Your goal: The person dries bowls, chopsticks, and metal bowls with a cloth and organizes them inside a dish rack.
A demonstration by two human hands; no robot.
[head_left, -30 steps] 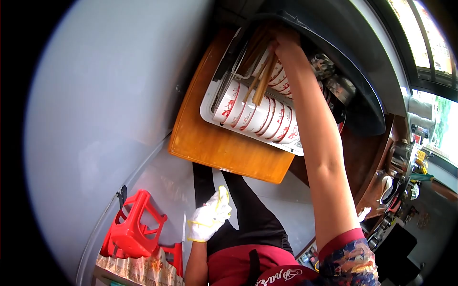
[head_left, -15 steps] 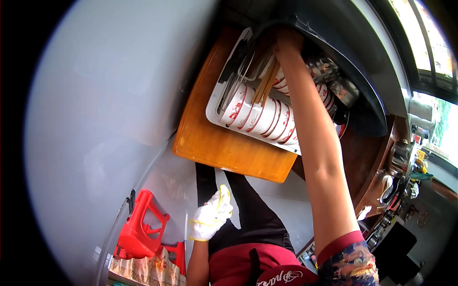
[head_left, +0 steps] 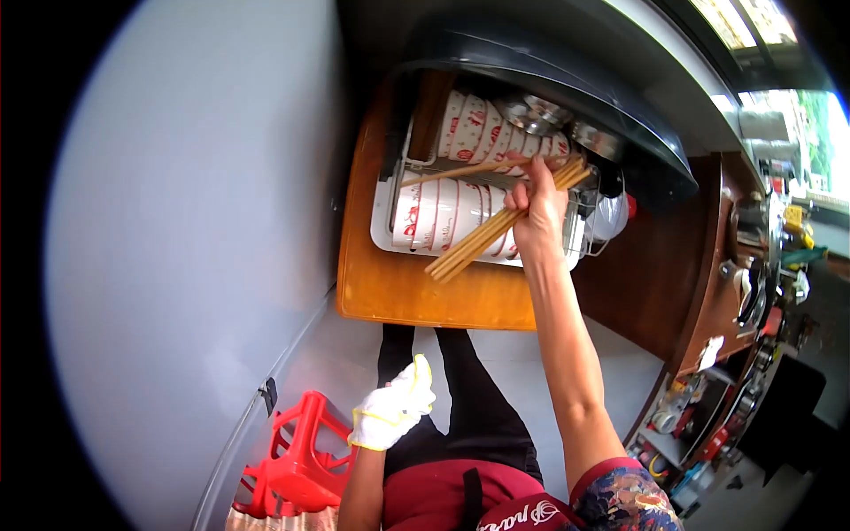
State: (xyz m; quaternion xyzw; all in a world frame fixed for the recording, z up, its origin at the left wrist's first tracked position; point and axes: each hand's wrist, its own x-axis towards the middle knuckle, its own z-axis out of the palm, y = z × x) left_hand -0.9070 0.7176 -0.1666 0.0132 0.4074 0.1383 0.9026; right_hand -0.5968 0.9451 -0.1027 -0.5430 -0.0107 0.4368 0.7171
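My right hand (head_left: 540,208) is closed round a bundle of wooden chopsticks (head_left: 478,246), above the dish rack. A single chopstick (head_left: 452,171) sticks out leftward from the same hand. Beneath it, white bowls with red patterns (head_left: 434,217) are nested on their sides in a row. A second row of patterned bowls (head_left: 469,128) lies behind them, beside shiny metal bowls (head_left: 531,113). Low before my body, my left hand (head_left: 394,411) wears a white glove with yellow trim. Its fingers are curled, and white, yellow-edged fabric shows at the top; I cannot make out what it holds.
The rack's white tray (head_left: 382,232) rests on an orange-brown wooden board (head_left: 398,301). A dark raised cover (head_left: 549,53) arches over the back. Red plastic stools (head_left: 305,460) stand at lower left beside the grey wall (head_left: 186,239). A cluttered shelf (head_left: 699,425) is on the right.
My right hand has come out from deep under the cover, toward me and slightly right, with the chopsticks. The view has shifted. My left hand stays low before my body.
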